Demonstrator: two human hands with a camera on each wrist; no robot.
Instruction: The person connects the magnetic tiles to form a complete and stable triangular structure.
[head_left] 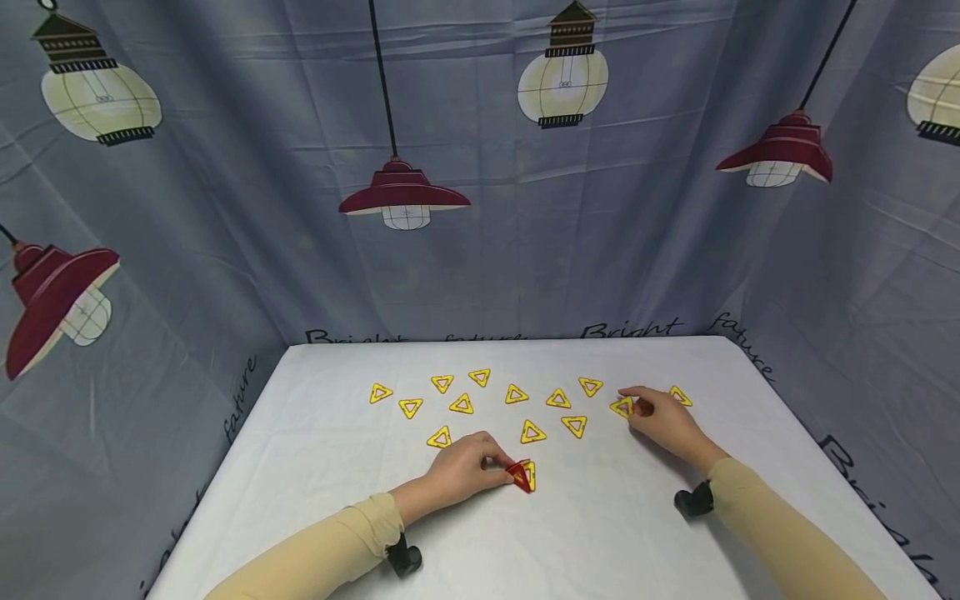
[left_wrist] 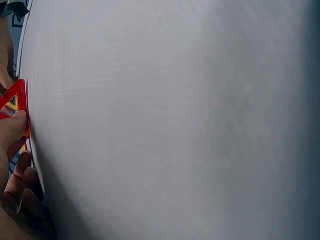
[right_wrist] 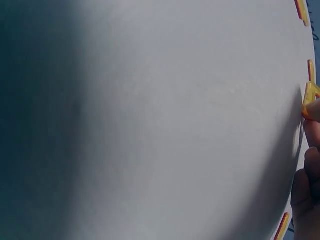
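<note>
My left hand (head_left: 467, 468) pinches a red open-centred triangle (head_left: 521, 478) near the front middle of the table. A yellow triangle (head_left: 532, 475) shows just behind and to the right of it, partly covered. In the left wrist view the thumb lies on the red triangle (left_wrist: 23, 100), which stands tilted up. Farther right, my right hand (head_left: 667, 421) pinches a yellow triangle (head_left: 619, 407) between thumb and forefinger. The right wrist view shows this yellow triangle (right_wrist: 308, 100) at its right edge. Another yellow triangle (head_left: 681, 396) lies just beyond the right hand.
Several yellow triangles lie scattered over the back half of the white table (head_left: 600, 533), among them one (head_left: 440, 437) beside the left hand and one (head_left: 574, 426) left of the right hand. A grey-blue curtain (head_left: 480, 275) with printed lamps surrounds the table's back and sides.
</note>
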